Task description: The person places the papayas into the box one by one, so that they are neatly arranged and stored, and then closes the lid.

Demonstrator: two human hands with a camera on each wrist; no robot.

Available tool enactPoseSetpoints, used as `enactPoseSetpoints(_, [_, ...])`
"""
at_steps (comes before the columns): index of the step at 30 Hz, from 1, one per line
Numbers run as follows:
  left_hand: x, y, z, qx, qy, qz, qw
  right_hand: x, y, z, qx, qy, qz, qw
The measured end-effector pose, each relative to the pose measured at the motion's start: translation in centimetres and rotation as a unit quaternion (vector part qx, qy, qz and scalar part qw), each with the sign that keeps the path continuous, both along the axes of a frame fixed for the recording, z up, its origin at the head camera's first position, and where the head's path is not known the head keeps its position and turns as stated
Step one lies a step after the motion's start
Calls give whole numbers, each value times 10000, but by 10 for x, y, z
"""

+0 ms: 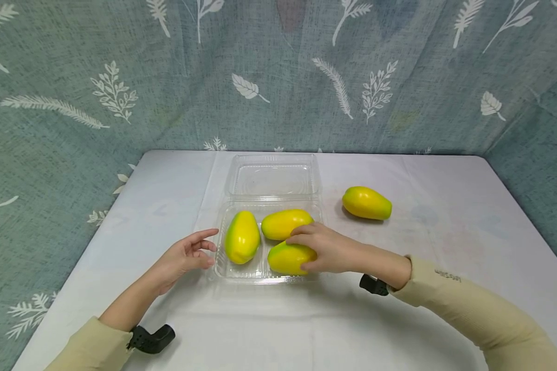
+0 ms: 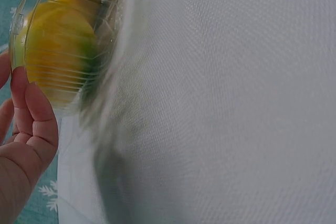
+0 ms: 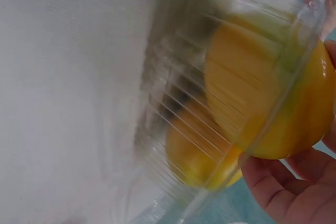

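Observation:
A clear plastic clamshell container (image 1: 264, 279) lies with its lid (image 1: 273, 178) folded back. Inside are three yellow-green papayas: one on the left (image 1: 242, 238), one at the back right (image 1: 285, 223), and one at the front right (image 1: 288, 258). My right hand (image 1: 327, 250) grips the front right papaya, fingers over its top and thumb at its near side. In the right wrist view, that papaya (image 3: 252, 82) shows through the ribbed wall. Beside the container's left rim is my left hand (image 1: 185, 260), loosely bent and holding nothing; whether its fingertips touch the rim is unclear.
Another papaya (image 1: 366, 203) lies on the white-covered table (image 1: 445, 232), right of the container. A green leaf-patterned curtain (image 1: 278, 77) hangs behind the table and along its sides.

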State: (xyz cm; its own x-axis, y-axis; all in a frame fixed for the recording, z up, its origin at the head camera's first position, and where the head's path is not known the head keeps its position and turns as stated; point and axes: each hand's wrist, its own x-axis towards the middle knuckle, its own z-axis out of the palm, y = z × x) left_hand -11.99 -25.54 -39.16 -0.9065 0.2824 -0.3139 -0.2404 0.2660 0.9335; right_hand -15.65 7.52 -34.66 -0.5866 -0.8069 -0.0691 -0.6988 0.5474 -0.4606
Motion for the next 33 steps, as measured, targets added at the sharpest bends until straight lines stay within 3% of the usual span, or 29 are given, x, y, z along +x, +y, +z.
enactPoseSetpoints(15, [0,-1,-2,26,27,7,10000,0,0,-5,96,-155,-215,9996])
enactPoseSetpoints(33, [0,-2,-2,60,72,-58,9999,-19,-23,38,40,-391,-535,9978])
